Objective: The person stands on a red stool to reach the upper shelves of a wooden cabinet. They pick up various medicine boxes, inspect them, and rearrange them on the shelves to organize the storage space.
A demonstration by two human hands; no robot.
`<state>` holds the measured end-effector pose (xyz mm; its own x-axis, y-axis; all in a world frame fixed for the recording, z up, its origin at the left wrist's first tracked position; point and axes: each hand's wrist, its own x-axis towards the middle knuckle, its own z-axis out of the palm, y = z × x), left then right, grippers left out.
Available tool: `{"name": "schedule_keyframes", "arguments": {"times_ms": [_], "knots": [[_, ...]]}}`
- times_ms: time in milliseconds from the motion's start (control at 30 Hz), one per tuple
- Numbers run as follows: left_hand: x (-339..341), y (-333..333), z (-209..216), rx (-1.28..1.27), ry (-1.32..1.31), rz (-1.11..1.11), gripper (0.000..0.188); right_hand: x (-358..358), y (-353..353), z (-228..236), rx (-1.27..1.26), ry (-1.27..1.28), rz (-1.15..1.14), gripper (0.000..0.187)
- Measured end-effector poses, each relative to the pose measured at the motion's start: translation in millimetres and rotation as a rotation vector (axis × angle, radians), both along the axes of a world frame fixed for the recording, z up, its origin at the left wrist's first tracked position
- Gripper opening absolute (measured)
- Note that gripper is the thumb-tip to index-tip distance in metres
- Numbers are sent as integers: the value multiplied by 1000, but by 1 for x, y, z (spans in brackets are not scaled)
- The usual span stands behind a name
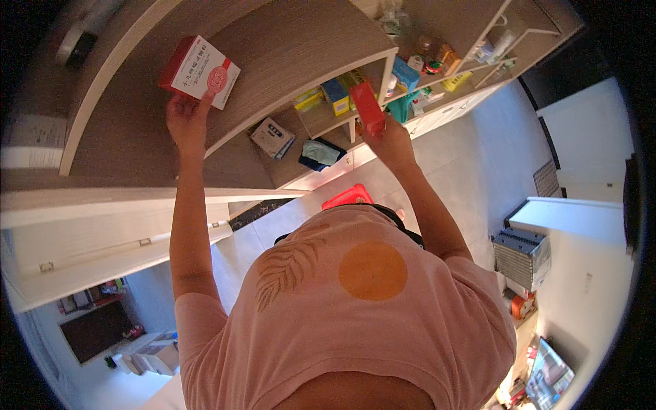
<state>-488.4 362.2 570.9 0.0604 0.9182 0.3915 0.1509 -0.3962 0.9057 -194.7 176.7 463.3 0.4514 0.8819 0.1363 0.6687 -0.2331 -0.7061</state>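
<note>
At the upper left, my left hand (186, 126) grips the lower edge of a white and red medicine box (205, 72), its thumb on the printed white face. The box is tilted in front of a wood-grain shelf compartment (287, 51). Further right, my right hand (389, 145) is closed around the near end of a narrow red box (368, 106), held upright before the lower shelf. Just left of that box stand a blue and yellow box (335, 96) and a yellow box (309, 100), apart from my fingers.
A pale printed packet (272, 139) and a dark pouch with a light green cloth (321, 154) lie on the lower shelf. Several small boxes and bottles fill the right compartments, with a blue box (406, 75) among them. Something red (347, 197) sits low before me.
</note>
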Motion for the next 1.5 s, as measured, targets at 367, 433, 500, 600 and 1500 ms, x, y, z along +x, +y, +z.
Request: {"name": "schedule_keyframes", "arguments": {"times_ms": [367, 433, 500, 600, 1500], "knots": [[45, 27, -10, 46, 214, -185, 74, -63, 32, 146, 402, 221, 243, 45], [48, 17, 0, 5, 244, -187, 81, -73, 74, 133, 391, 104, 168, 53], [32, 18, -5, -58, 189, -160, 87, -88, 102, 126, 405, 66, 139, 60], [58, -12, 12, 6, 135, -424, 94, -103, 121, 118, 398, 203, 174, 60], [52, 48, -19, -63, 353, -223, 82, -52, -49, -55, -310, -70, 853, 18]]}}
